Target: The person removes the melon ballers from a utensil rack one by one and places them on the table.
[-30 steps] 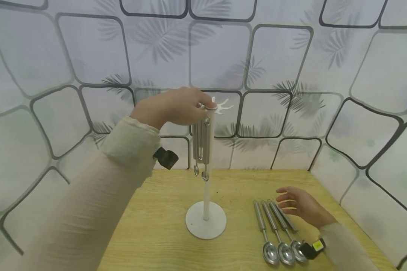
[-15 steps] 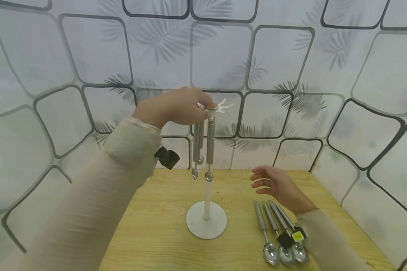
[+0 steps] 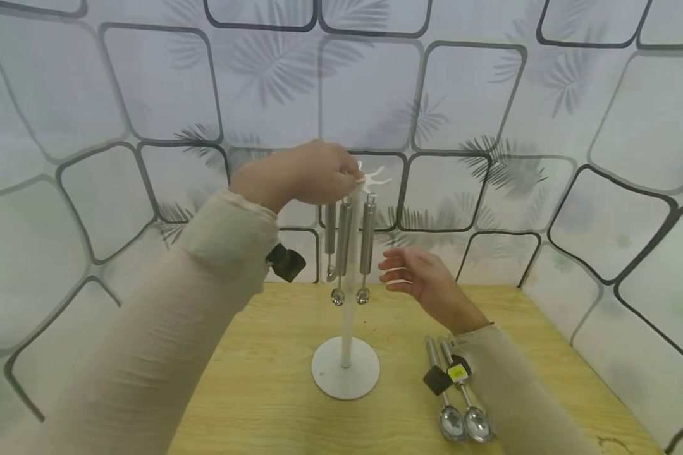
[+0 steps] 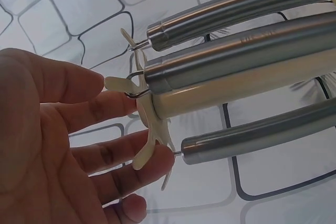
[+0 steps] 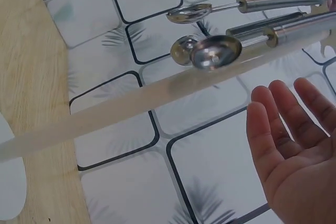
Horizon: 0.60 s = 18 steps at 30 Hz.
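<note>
A white stand (image 3: pixel 347 325) with a round base bears a ring of hooks (image 3: pixel 378 181) at its top. Over that top, my left hand (image 3: pixel 303 175) pinches the hooks between thumb and fingers; the left wrist view shows the thumb at one hook's tip (image 4: pixel 118 84) and fingers behind the others. Three metal measuring spoons (image 3: pixel 367 237) with tubular handles hang by wire loops, bowls down. My right hand (image 3: pixel 424 278) is held in the air just right of them, fingers loosely extended, holding nothing; a gap shows between it and the spoons (image 5: pixel 215 52) in the right wrist view.
On the wooden table (image 3: pixel 262 379), right of the round base (image 3: pixel 346 385), lie larger metal spoons (image 3: pixel 452 423), partly hidden by my right forearm and its wrist camera (image 3: pixel 437 380). A patterned curtain (image 3: pixel 467 101) stands behind and at both sides.
My right hand has moved left and up from beside the lying spoons to the hanging ones. The hooks have turned under my left hand, bringing hanging spoons round to the right.
</note>
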Tool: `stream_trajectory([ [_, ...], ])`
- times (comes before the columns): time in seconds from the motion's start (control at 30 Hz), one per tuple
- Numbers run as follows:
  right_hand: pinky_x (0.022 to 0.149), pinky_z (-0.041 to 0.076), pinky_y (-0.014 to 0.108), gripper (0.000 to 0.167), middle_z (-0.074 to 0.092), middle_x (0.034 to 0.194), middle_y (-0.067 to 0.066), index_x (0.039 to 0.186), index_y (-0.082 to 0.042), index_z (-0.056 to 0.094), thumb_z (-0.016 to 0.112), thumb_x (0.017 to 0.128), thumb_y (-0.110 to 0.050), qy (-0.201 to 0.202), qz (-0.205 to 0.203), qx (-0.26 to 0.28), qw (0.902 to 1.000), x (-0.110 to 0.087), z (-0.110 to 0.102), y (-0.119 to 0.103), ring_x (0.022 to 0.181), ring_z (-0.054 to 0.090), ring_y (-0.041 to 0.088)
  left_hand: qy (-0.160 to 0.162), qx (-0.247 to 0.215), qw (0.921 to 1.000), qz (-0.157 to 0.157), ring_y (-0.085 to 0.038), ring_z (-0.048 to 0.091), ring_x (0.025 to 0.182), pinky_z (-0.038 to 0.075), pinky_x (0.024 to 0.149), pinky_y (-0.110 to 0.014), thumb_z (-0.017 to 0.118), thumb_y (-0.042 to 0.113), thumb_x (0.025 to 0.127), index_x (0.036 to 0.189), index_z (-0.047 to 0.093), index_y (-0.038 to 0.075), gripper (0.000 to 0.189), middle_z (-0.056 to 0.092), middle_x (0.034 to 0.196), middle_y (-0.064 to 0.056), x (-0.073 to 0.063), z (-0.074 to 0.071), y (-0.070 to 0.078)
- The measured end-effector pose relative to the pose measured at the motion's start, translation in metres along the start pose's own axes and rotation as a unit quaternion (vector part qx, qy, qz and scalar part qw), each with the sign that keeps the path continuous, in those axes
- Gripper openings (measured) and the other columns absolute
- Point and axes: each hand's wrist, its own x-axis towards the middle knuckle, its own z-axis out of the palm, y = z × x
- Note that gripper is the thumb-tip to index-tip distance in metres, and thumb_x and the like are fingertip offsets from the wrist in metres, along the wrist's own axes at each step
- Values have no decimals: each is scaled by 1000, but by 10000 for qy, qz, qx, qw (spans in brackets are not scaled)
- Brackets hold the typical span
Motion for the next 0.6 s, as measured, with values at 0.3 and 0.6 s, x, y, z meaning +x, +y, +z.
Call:
stream_trajectory([
  [0.3,91,50,36,43,56,125,20,136,9,42,54,99,-9,355,128,-1480,9883,17,14,-1,104,60,20,94,-92,9999,-55,-28,36,136,28,110,-44,27,36,103,139,53,13,50,43,146,-9,-2,1,-1],
  [0.6,87,52,43,39,57,121,26,130,9,47,59,94,-1,360,-5,-1584,9867,19,29,1,99,64,21,168,-562,9981,-168,-27,33,137,28,110,-44,25,37,101,140,52,14,52,39,149,-8,-7,5,-5],
])
